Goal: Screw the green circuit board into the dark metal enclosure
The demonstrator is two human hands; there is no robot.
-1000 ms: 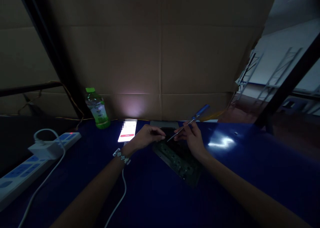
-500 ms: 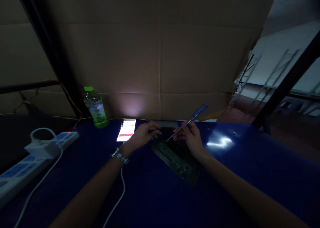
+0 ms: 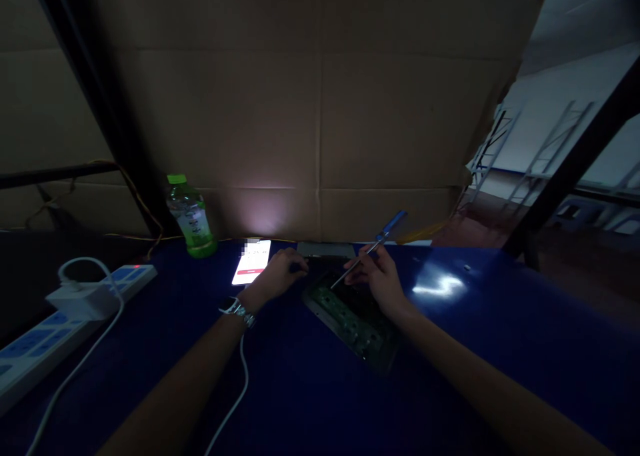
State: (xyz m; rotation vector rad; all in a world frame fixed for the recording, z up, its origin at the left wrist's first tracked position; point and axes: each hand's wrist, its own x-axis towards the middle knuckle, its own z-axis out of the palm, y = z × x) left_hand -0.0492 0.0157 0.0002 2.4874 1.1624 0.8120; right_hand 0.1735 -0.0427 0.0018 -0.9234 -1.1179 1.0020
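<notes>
A screwdriver (image 3: 367, 253) with a blue handle is gripped by its shaft in my right hand (image 3: 381, 276), its tip pointing down and left over a green circuit board (image 3: 345, 319). The board lies at a slant on the blue table (image 3: 300, 389). My left hand (image 3: 281, 271) is beside the board's upper left end, fingers curled and closed; whatever they hold, if anything, is too small and dark to make out. A flat grey object (image 3: 325, 249) lies behind the board, between my hands.
A lit phone (image 3: 251, 263) with a white cable (image 3: 243, 389) is left of my left hand. Farther left stand a green-capped bottle (image 3: 193, 223) and a power strip (image 3: 37, 343) with a charger (image 3: 85, 299). A cardboard wall (image 3: 320, 109) rises behind.
My left hand has drawn slightly left and down, away from my right hand, and its fingers have curled in. The screwdriver has shifted slightly left with my right hand.
</notes>
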